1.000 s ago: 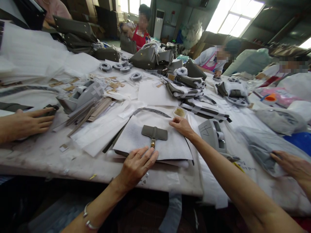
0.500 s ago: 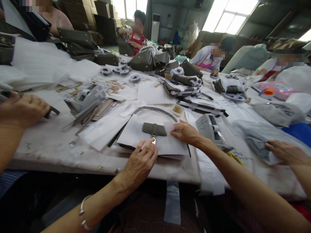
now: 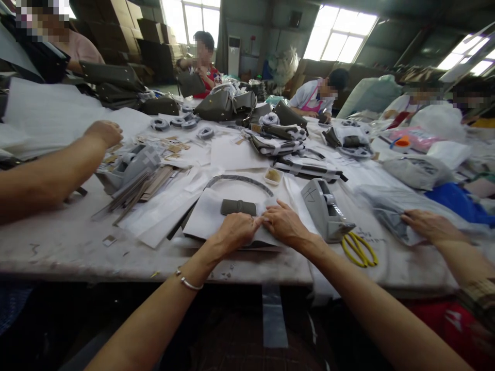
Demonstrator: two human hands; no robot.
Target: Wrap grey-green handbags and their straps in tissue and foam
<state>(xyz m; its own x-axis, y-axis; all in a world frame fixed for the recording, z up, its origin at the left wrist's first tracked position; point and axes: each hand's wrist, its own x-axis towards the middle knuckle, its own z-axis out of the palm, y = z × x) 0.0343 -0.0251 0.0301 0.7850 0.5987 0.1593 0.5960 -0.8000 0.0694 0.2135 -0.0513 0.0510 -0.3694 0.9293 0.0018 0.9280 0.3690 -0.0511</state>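
Note:
In front of me an olive-grey bag lies flat, mostly under a white paper sheet (image 3: 203, 216). Its curved handle (image 3: 240, 178) is wrapped in grey. On the sheet rests an olive strap tab (image 3: 232, 207); its lower part and metal clasp are hidden behind my left hand (image 3: 238, 229). That hand is closed over the sheet, with thumb and fingertips pressed together. My right hand (image 3: 284, 221) meets it at the fingertips, its fingers bent and closed beside a small thin white piece (image 3: 265, 204). What either hand pinches is hidden.
A grey tape dispenser (image 3: 324, 208) and yellow-handled scissors (image 3: 359, 250) lie to the right. At left are another dispenser (image 3: 133, 165) and cardboard strips (image 3: 149, 185). Co-workers' hands (image 3: 102, 134) reach in from both sides. Wrapped bags (image 3: 276, 144) lie behind.
My left hand has moved up and right, over the clasp, and closed. My right hand has curled its fingers and met it. The co-worker's hand at left has swung rightward.

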